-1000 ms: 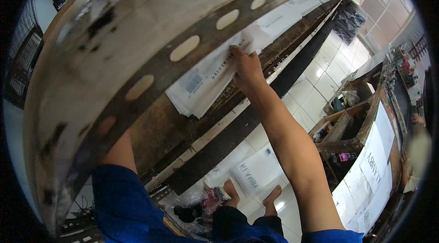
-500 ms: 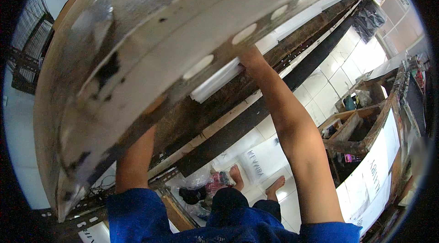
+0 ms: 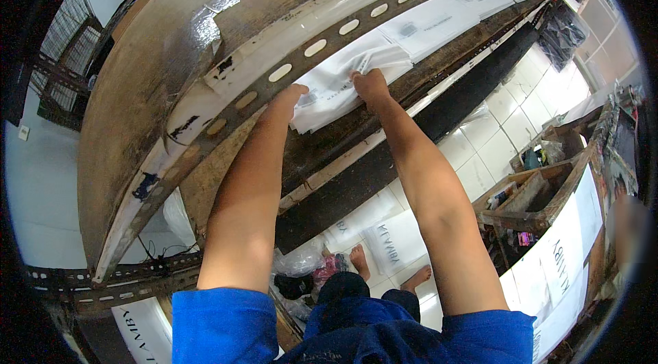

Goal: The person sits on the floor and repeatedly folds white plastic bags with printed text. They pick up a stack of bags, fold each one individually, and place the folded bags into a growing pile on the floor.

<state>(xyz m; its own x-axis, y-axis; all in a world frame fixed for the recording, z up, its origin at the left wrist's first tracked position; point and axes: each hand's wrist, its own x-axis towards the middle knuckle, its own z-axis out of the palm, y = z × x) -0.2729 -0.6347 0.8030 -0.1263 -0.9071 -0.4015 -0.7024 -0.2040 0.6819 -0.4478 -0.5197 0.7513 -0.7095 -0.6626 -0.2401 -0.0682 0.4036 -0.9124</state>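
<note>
White packet [image 3: 343, 86] lies on the wooden shelf [image 3: 329, 134], under the slotted rail [image 3: 301, 59]. Your right hand [image 3: 371, 84] grips its edge, fingers curled. Your left hand [image 3: 291, 95] presses on it; its fingers are hidden, so their spread cannot be told.

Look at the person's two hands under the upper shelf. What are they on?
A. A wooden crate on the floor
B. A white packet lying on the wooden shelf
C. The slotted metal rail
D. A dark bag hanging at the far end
B: both the left hand and the right hand grip the white packet lying on the wooden shelf, below the slotted rail.
</note>
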